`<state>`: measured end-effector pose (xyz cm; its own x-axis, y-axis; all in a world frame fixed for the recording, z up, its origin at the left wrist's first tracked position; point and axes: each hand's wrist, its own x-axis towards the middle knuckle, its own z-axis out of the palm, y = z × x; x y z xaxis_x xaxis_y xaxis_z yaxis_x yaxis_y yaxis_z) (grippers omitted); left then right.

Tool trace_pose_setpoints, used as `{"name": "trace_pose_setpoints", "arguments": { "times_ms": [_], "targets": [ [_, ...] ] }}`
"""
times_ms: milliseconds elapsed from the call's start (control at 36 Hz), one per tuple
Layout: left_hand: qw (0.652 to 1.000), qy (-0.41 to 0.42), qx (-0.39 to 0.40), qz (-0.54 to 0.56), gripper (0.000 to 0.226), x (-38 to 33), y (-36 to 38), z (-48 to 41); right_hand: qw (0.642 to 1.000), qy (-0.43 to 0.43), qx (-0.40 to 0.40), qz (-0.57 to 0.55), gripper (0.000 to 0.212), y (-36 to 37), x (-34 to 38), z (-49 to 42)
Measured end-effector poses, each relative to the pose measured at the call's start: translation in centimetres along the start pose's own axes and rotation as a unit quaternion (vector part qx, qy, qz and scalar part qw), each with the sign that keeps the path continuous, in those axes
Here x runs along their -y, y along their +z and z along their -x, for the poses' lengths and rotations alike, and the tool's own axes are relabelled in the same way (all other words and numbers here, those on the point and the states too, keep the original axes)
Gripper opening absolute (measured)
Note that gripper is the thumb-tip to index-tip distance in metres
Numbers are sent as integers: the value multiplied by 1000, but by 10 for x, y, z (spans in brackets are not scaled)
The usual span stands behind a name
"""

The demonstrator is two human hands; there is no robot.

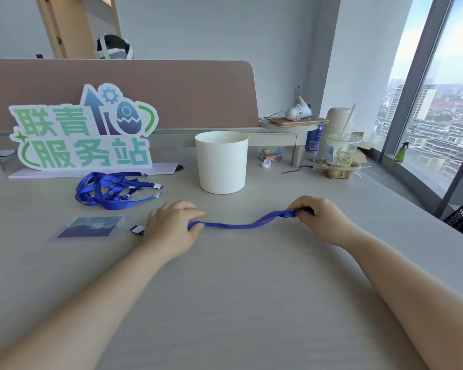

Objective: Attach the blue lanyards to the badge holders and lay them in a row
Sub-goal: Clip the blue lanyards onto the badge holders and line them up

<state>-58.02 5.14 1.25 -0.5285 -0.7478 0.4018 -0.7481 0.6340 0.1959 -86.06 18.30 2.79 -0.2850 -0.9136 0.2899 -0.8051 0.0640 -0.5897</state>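
A blue lanyard (241,224) is stretched low over the table between my hands. My left hand (171,225) grips it near its clip end, and the clip (137,230) sticks out to the left of that hand. My right hand (320,217) pinches the strap's other end. A clear badge holder with a dark card (88,227) lies flat just left of the clip; I cannot tell whether they are joined. A tangled pile of several blue lanyards (112,189) lies farther back on the left.
A white round bucket (222,161) stands behind my hands. A cut-out sign (83,132) stands at the back left before a desk divider (171,94). At the back right are a plastic cup with a straw (341,150) and a shelf (281,129). A window runs along the right.
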Motion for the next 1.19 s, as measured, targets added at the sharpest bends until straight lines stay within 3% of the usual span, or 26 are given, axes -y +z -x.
{"name": "trace_pose_setpoints", "arguments": {
  "times_ms": [139,222,389,528,639,722,1194],
  "targets": [
    [993,87,17,80,66,-52,3,-5,996,-13,23,-87,29,6,15,3],
    [987,112,25,111,59,-78,13,-4,993,-15,35,-108,27,10,20,6],
    [974,154,9,167,19,-72,26,-1,988,-20,47,-148,23,15,24,9],
    [967,135,27,212,35,-76,26,-3,979,-44,46,-195,18,15,32,12],
    [937,68,79,334,21,-80,21,-2,980,-62,43,-183,18,15,34,12],
    [920,44,117,371,24,-80,19,1,980,-68,36,-183,18,15,35,11],
    [919,7,87,386,16,-76,11,2,954,-3,25,-298,21,1,25,9]
  ]
}}
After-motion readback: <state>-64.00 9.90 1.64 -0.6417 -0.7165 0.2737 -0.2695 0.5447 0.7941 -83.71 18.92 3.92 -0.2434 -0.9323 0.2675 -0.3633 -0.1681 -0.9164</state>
